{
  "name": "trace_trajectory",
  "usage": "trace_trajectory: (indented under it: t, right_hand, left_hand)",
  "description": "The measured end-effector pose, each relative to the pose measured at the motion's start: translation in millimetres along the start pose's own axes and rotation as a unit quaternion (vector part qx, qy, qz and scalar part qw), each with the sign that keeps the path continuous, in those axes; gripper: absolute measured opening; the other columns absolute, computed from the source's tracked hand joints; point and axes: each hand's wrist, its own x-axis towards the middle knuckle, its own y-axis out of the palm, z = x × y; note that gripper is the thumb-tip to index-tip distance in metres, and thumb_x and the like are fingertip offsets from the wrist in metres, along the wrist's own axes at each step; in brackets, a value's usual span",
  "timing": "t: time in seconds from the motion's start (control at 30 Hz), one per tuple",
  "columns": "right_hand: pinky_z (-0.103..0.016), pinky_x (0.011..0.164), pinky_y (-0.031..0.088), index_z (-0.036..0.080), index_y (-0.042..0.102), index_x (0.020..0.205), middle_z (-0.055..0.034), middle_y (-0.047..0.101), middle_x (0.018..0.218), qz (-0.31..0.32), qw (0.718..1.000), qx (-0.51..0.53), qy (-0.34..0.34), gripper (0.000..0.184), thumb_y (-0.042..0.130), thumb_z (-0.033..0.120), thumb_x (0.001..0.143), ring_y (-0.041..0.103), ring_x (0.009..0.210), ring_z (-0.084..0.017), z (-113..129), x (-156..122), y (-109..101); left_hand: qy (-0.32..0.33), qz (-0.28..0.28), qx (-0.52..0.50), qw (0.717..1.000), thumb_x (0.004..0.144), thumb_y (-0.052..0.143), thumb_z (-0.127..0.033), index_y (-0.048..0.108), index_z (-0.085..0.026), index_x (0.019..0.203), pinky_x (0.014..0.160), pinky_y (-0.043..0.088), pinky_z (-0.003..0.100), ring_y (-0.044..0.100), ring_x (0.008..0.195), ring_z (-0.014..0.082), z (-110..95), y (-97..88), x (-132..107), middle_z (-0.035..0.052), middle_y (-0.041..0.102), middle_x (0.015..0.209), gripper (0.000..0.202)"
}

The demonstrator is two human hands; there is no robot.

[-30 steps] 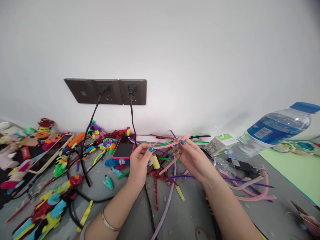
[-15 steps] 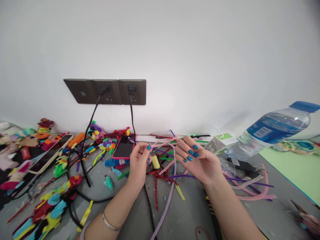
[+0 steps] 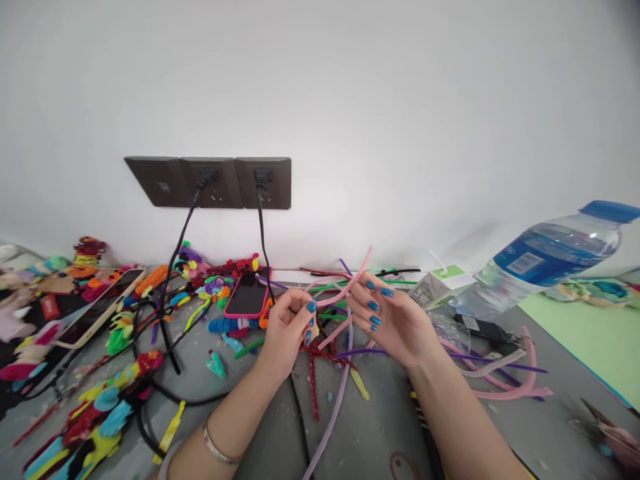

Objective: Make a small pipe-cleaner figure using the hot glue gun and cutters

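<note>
My left hand [image 3: 290,327] pinches a pink pipe cleaner [image 3: 345,291] between thumb and fingertips. From there the pink stem bends up and to the right, its free end standing against the wall. My right hand [image 3: 387,313] is beside that stem with fingers loosely curled and apart, palm turned up; its fingers lie close to the stem without gripping it. Below the hands, a long lilac pipe cleaner [image 3: 333,413] runs down the table, and red glittery pipe cleaners [image 3: 314,383] lie bent near it.
A leaning water bottle [image 3: 540,260] and a drink carton [image 3: 435,287] stand at right, near pink and purple stems [image 3: 500,393]. Scissors [image 3: 600,427] lie at lower right. Left are phones [image 3: 247,293], black cables [image 3: 175,260] and pipe-cleaner figures [image 3: 95,427].
The pink pipe cleaner's free end has swung upward. My right hand's fingers have spread a little, and my left hand has shifted slightly to the right.
</note>
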Motion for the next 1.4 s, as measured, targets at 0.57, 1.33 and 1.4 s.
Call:
trace_trajectory:
  t: [0.57, 1.33, 1.4]
  right_hand:
    - [-0.023, 0.045, 0.021, 0.02, 0.058, 0.073, 0.0072, 0.028, 0.053, -0.035, 0.999, -0.029, -0.019, 0.027, 0.06, 0.039, 0.093, 0.018, 0.045, -0.008, -10, 7, -10]
    - [-0.02, 0.041, 0.025, 0.02, 0.054, 0.07, 0.0081, 0.034, 0.042, -0.045, 0.996, -0.071, 0.016, 0.031, 0.064, 0.044, 0.088, 0.023, 0.039, -0.007, -12, 8, -8]
    - [-0.02, 0.041, 0.025, 0.02, 0.055, 0.07, 0.0079, 0.035, 0.042, -0.053, 0.996, -0.075, 0.011, 0.031, 0.064, 0.043, 0.088, 0.024, 0.039, -0.007, -12, 8, -8]
  left_hand:
    - [-0.048, 0.011, -0.002, 0.999, 0.071, 0.08, -0.039, 0.056, -0.017, 0.076, 0.046, 0.038, 0.018, 0.048, 0.047, 0.0048, -2, -0.2, 2, -0.0061, 0.049, 0.064, 0.034]
    - [-0.105, 0.038, -0.096, 0.989, 0.068, 0.082, -0.031, 0.054, -0.016, 0.074, 0.047, 0.036, 0.018, 0.042, 0.053, 0.0044, -5, 1.0, 1, -0.0043, 0.05, 0.069, 0.032]
    - [-0.1, 0.037, -0.093, 0.99, 0.069, 0.082, -0.03, 0.054, -0.016, 0.075, 0.049, 0.039, 0.018, 0.045, 0.054, 0.0044, -4, 0.9, 1, -0.0041, 0.051, 0.071, 0.032]
